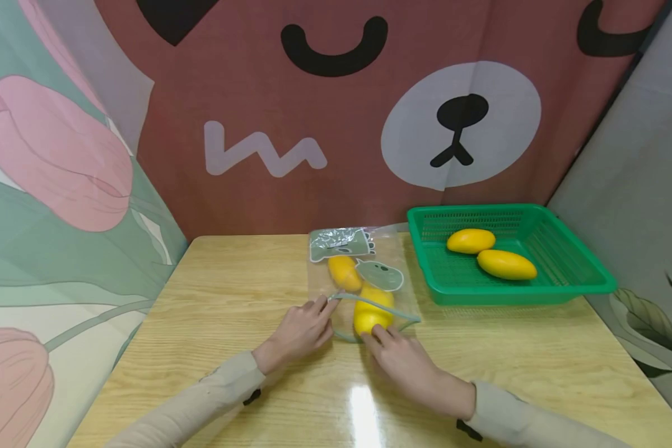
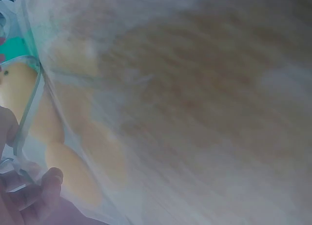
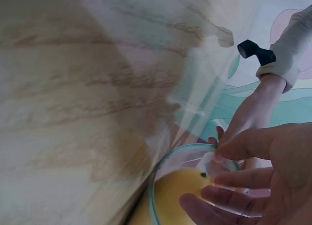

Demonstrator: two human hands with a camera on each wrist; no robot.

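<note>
Mango [image 1: 371,316] just ahead of the right hand [image 1: 406,366], touched by its spread fingers, seems mid-bagging; left hand [image 1: 301,330] pinches the clear bag [image 1: 381,275]; next likely calls for pushing deeper.

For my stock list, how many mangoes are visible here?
4: a back mango and a front mango in the green basket; in the clear bag, an inner mango and an outer mango by the right hand. The bag prints may hide more.

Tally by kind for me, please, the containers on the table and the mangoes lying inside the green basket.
Green plastic basket: 1
Clear printed plastic bag: 1
Yellow mangoes in the basket: 2
Total: 4
</note>
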